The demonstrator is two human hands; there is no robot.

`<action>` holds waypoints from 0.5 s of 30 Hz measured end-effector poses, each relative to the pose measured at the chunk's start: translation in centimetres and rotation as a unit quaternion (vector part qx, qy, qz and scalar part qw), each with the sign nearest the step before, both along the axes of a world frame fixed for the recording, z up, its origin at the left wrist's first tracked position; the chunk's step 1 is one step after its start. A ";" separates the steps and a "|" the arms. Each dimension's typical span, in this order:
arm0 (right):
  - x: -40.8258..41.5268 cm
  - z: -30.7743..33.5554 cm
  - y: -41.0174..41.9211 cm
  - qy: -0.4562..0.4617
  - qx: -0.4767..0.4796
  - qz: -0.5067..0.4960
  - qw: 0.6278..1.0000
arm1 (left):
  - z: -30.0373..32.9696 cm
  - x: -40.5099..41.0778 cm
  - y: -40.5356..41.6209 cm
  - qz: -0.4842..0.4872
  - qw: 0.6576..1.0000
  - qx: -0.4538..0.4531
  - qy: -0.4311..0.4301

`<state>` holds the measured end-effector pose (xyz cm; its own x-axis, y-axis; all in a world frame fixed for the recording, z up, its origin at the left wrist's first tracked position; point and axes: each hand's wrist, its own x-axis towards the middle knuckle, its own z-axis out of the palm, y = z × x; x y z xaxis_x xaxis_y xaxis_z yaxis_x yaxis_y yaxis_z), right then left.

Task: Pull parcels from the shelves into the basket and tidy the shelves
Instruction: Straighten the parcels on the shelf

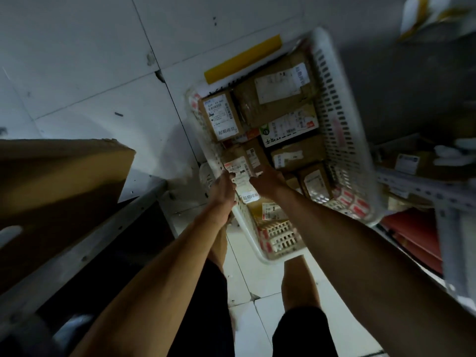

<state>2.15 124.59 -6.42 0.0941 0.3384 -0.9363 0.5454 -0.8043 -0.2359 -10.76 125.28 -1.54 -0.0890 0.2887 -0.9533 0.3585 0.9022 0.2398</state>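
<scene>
A white slotted plastic basket (342,140) stands on the tiled floor between the shelves, packed with several brown cardboard parcels bearing white labels. Both my arms reach down into its near left part. My left hand (223,188) and my right hand (266,180) hold a small labelled parcel (242,176) from either side, just inside the basket's left wall. A brown box with a large white label (222,117) lies at the far left of the basket. A bigger taped box (273,99) fills the far end.
A large cardboard box (59,181) sits on the grey metal shelf (85,243) at my left. At the right, a perforated metal shelf (412,184) carries more parcels. A yellow strip (242,59) lies on the floor beyond the basket. My bare legs stand below.
</scene>
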 end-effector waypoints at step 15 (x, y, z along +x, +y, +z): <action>7.2 38.3 -11.0 -0.161 0.095 -0.047 0.981 | 31.2 9.1 -0.3 -0.734 0.621 0.272 0.037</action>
<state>9.39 113.63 31.87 0.4148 0.4785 -0.7739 0.5410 -0.8136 -0.2131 -1.69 124.99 29.66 0.6125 0.3878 -0.6888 0.7273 -0.6177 0.2990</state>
